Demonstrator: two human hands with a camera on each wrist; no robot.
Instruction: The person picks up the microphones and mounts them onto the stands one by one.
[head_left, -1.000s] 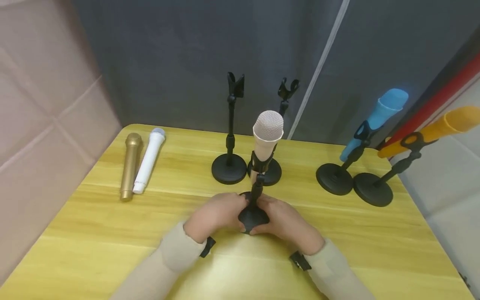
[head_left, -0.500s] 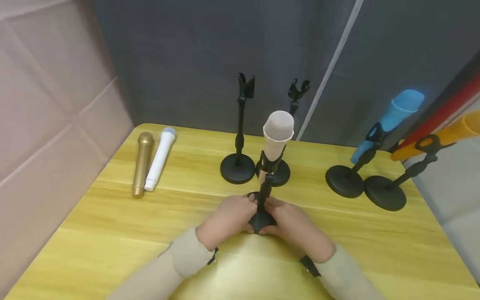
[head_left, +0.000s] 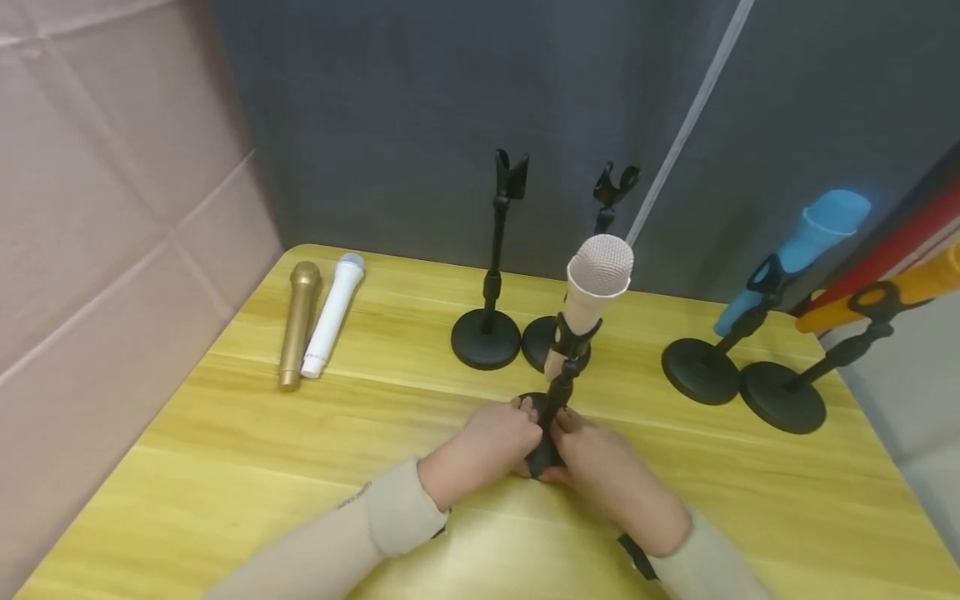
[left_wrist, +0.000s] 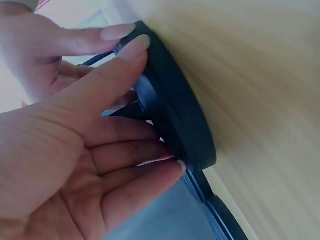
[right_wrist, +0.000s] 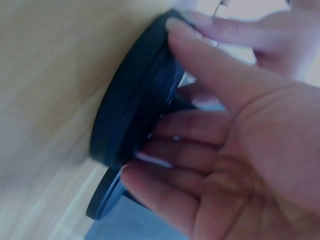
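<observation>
A pale pink microphone [head_left: 600,275] sits in the clip of a black desk stand [head_left: 557,398], near the middle of the table. The stand leans a little to the right. My left hand [head_left: 487,442] grips the left side of its round base [left_wrist: 177,100], with the thumb on the near rim and the other fingers curled toward the far side. From the right, my right hand [head_left: 615,479] holds the same base in a mirrored grip. Both thumbs nearly meet at the near rim. In the wrist views the base is on or very close to the wooden surface.
Two black stands with vacant clips, a left one [head_left: 486,337] and a right one [head_left: 536,337], stand behind. On the right are stands holding a blue microphone [head_left: 817,233] and an orange microphone [head_left: 911,283]. Gold [head_left: 298,329] and white microphones [head_left: 333,317] lie at left.
The head view has turned left, so everything shifts right in it. The held stand with the pink microphone leans slightly more to the right; both hands keep their grip on its base.
</observation>
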